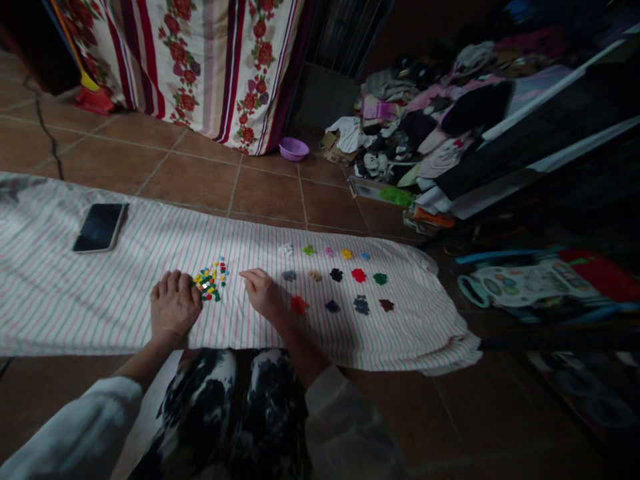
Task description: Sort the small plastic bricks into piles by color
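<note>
My left hand [175, 305] rests palm down on the striped cloth, its fingers lying flat at the left edge of a mixed pile of tiny coloured pieces [209, 285]. The pile holds yellow, green, red, blue and white bits. To the right of it is my right hand [262, 293], thumb and forefinger pinched together and pointing left; anything between the fingertips is too small to make out. Beyond that hand lie several small single-colour heaps in three rows, among them a red heap [359, 275], a black heap [336, 275], an orange heap [299, 305] and a yellow heap [347, 254].
A phone [101, 227] lies on the left of the striped cloth [150, 233]. Past the far edge, a purple bowl [294, 150] stands on the tiled floor near a flowered curtain [200, 73]. Clothes [425, 113] are heaped at the back right.
</note>
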The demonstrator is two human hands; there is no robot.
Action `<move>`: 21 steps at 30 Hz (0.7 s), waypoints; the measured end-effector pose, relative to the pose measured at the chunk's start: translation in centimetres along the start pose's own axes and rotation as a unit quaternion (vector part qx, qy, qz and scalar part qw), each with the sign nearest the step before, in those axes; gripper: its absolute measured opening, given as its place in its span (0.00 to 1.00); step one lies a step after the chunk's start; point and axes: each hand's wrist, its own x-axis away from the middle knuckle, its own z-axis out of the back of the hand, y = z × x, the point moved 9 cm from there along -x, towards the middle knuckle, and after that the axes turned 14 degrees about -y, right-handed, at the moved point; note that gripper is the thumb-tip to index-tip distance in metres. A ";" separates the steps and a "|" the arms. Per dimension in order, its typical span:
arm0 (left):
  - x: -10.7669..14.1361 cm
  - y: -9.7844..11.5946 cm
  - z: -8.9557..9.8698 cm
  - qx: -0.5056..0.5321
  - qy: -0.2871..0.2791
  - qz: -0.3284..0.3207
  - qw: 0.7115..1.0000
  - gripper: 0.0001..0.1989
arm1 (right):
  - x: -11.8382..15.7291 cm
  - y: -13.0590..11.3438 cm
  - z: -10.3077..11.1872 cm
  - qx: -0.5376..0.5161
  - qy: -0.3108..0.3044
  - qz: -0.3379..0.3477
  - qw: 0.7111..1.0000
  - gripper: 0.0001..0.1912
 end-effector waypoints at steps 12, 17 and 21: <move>0.0 0.1 0.1 -0.013 0.006 -0.003 1.000 0.19 | -4.0 -0.8 -3.2 0.035 -0.042 -0.067 0.996 0.22; -0.1 0.1 0.1 -0.007 0.006 -0.004 1.000 0.18 | -4.3 -0.8 -3.6 0.036 -0.047 -0.087 0.994 0.20; -0.1 0.0 0.0 -0.003 0.008 -0.007 1.000 0.18 | -4.0 -1.0 -3.5 0.039 -0.045 -0.088 0.994 0.20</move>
